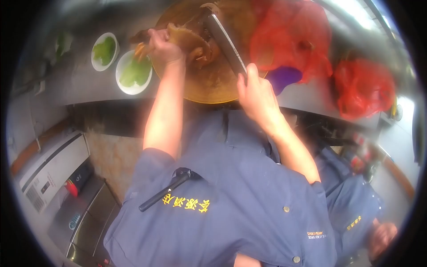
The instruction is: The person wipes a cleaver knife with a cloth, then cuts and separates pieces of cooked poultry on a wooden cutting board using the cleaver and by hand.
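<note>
One dark-blue work shirt [249,191] is nearest, with a black rod-like device [171,189] on its chest. To the right, a co-worker [356,209] in a similar shirt shows one bare hand [383,238].

Farther forward, the right hand [258,91] has its fingers closed round the handle of a cleaver [226,44], blade slanting up and leftward over the round chopping board [215,91]. The left hand [165,48] has its fingers curled narrow against brown cooked meat [191,42], which lies on or just above the board; blur hides the exact grip and whether blade touches meat. Slender orange pieces [141,50] show beside that hand, over the nearer of two white bowls [132,92] of leafy greens [134,75].

Right of the board are a purple item [284,78] and two red plastic bags [293,40].

This looks like the cutting stage, the meat being steadied or positioned; another stroke would call for a firm hold, with the left fingertips clear of the edge.
</note>
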`<state>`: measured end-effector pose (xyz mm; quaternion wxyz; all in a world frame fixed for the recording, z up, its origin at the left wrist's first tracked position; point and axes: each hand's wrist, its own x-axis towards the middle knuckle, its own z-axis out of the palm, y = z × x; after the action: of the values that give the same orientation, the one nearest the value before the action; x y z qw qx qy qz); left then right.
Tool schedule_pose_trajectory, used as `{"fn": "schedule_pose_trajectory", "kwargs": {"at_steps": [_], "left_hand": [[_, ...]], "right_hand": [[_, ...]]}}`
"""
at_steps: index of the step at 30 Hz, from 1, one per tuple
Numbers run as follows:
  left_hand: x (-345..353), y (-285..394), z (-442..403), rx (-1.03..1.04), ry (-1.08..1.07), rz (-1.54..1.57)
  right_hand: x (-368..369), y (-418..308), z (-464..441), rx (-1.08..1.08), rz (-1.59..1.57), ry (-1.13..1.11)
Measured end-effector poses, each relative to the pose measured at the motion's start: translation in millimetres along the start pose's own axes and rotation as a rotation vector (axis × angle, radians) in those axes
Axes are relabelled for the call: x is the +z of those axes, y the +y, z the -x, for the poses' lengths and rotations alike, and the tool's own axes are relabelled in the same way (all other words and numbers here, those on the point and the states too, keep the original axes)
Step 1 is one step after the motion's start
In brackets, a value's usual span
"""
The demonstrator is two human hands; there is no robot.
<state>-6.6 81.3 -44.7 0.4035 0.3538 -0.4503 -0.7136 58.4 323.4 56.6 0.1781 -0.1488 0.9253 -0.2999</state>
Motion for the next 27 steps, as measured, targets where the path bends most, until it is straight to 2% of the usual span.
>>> {"fn": "schedule_pose_trajectory", "kwargs": {"at_steps": [4, 8, 12, 17, 20, 23, 25, 27], "left_hand": [[-10, -21, -13, 0.036, -0.037, 0.006], [-13, -21, -14, -0.029, 0.008, 0.089], [-10, -5, -4, -0.114, 0.033, 0.123], [-17, -23, -22, -0.093, 0.038, 0.149], [-15, -17, -20, -0.133, -0.002, 0.176], [-17, -10, -16, -0.147, -0.027, 0.187], [-18, -12, -17, -0.13, -0.011, 0.188], [-20, -12, -18, -0.158, 0.084, 0.167]], "right_hand": [[17, 16, -2, 0.016, 0.005, -0.022], [45, 39, 14, -0.005, 0.029, -0.072], [52, 42, 10, -0.005, 0.032, -0.071], [41, 38, 4, -0.013, 0.048, -0.082], [13, 10, -1, -0.083, 0.061, 0.017], [-12, -26, -7, -0.326, -0.072, 0.336], [-7, -28, -11, -0.379, -0.152, 0.385], [41, 14, -11, -0.111, -0.023, 0.086]]}}
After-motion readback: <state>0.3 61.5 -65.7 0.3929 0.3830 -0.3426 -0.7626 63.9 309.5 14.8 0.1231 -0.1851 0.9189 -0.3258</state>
